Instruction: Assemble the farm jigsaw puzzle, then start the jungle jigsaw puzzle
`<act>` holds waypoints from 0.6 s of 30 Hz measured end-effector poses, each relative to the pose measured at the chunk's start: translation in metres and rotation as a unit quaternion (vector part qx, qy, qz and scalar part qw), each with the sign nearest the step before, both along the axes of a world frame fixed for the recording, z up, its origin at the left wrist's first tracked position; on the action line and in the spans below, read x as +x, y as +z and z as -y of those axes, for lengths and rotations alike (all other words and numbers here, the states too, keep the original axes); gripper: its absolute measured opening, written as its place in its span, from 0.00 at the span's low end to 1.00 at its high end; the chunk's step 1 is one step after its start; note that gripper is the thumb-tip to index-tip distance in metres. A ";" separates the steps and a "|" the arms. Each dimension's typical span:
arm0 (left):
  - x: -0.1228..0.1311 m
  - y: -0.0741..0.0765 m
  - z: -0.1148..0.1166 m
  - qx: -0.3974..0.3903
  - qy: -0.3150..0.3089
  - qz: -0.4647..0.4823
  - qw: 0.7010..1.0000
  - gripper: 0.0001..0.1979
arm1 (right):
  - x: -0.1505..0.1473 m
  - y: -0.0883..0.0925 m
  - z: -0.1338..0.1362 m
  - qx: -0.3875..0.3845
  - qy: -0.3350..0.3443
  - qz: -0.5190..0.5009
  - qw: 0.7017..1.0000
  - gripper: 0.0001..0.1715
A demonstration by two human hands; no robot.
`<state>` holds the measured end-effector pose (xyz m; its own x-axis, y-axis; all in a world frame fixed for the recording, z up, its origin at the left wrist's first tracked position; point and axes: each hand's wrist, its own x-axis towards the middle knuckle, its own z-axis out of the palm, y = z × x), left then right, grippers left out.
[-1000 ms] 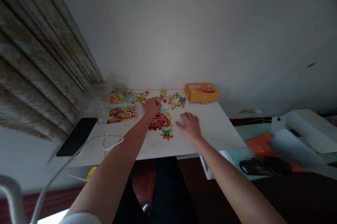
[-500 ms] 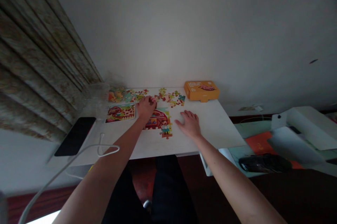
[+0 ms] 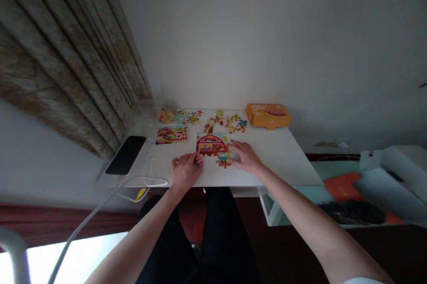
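A partly joined jigsaw with a red barn lies in the middle of the white table. My left hand rests near the front edge, left of the barn, fingers curled with a small puzzle piece at the fingertips. On the barn's right side my right hand lies flat with its fingers spread, touching the puzzle's edge. Several loose pieces are scattered behind the barn. A picture card of the farm scene lies to the left.
An orange puzzle box sits at the table's back right. A black phone and a white cable lie at the left, with a clear plastic bag behind. Curtains hang left; a low shelf with papers stands right.
My left hand has drawn back from the loose pieces at the rear to the front edge beside the barn, fingers now pinched on a piece. The right hand shifted slightly toward the puzzle. The view swung left.
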<state>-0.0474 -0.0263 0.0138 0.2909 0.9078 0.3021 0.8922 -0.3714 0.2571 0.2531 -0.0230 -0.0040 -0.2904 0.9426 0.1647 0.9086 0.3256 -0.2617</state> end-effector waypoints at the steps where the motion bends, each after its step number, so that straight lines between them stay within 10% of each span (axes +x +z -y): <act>1: 0.000 -0.002 0.004 0.000 -0.003 -0.005 1.000 0.16 | -0.002 0.001 0.000 -0.013 0.002 0.009 1.000 0.34; 18: 0.000 0.000 0.023 0.036 -0.064 -0.058 0.996 0.12 | -0.006 -0.003 -0.006 -0.033 -0.028 0.013 0.999 0.38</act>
<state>-0.0471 -0.0494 0.0138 0.4399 0.8380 0.3229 0.8582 -0.4982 0.1237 0.2472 -0.0174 -0.0071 -0.2403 0.9661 0.0943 0.9317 0.2568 -0.2570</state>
